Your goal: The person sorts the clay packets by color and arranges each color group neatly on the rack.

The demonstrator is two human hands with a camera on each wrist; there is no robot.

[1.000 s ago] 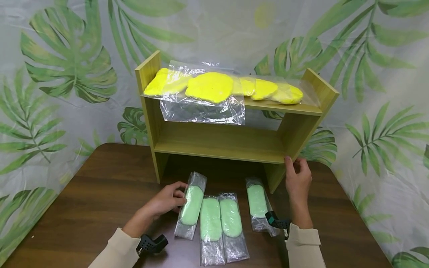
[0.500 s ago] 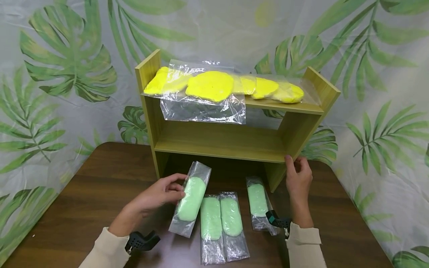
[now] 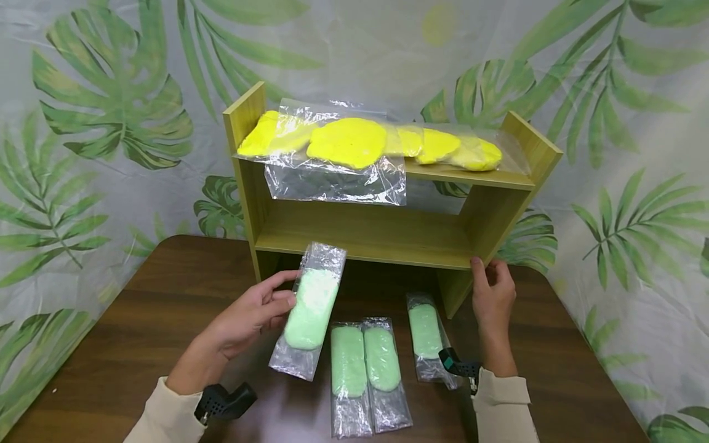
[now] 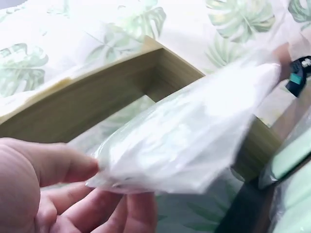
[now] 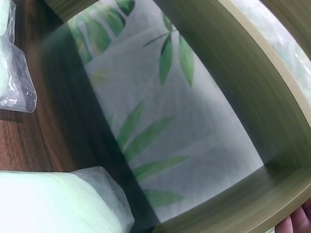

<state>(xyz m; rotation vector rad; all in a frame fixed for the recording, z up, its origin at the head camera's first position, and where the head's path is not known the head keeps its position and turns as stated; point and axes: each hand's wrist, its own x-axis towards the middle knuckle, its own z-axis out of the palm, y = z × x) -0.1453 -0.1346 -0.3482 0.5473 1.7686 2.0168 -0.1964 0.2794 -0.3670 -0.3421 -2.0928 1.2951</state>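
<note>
My left hand pinches the left edge of a clear plastic bag with a flat pale green slab inside, thumb on top and fingers beneath. The bag is tilted above the table, its top end overlapping the front of the wooden shelf. Up close in the left wrist view, the same bag looks washed out by glare. My right hand holds the shelf's right side panel near the middle board, thumb at the front edge. Only some fingertips of it show in the right wrist view.
Two bagged green slabs lie side by side on the brown table. Another bagged slab lies by the shelf's right leg. Bagged yellow pieces cover the top board, one bag hanging over its front. A leaf-patterned cloth hangs behind.
My left hand has lifted the bagged green slab off the table, moving it up and slightly left. My right hand has stayed at the shelf's side panel.
</note>
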